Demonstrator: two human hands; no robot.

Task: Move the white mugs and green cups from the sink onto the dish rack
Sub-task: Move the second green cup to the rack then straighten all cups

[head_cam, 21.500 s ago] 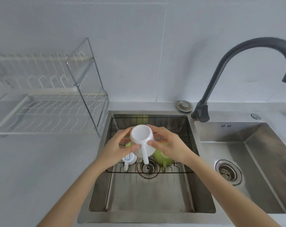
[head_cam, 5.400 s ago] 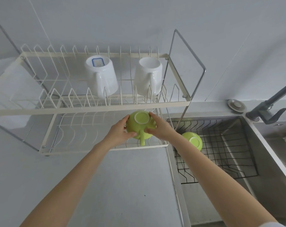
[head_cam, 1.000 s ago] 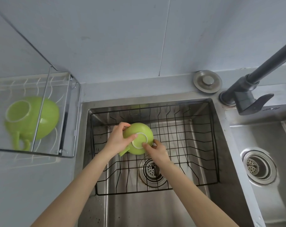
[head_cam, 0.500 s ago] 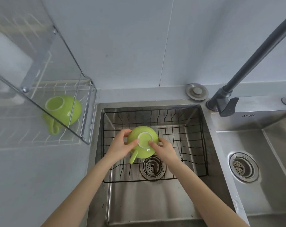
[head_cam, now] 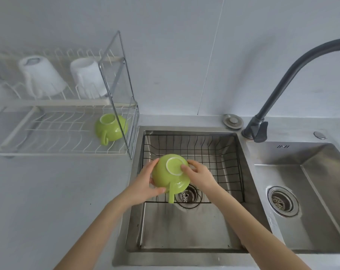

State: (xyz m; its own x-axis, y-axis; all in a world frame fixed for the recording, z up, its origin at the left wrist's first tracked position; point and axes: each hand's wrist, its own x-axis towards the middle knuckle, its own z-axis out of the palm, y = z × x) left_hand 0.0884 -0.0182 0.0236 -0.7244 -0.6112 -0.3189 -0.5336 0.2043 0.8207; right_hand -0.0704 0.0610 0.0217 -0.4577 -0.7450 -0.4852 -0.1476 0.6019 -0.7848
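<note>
My left hand (head_cam: pixel 143 187) and right hand (head_cam: pixel 199 175) grip an upturned green cup (head_cam: pixel 170 175) above the sink (head_cam: pixel 184 230).

Grey countertop (head_cam: pixel 48 201) with a dish rack and sink.
A white wire dish rack (head_cam: pixel 64 133) is stood on it at left; a steel double sink (head_cam: pixel 249 191) is set into it at right.
</note>
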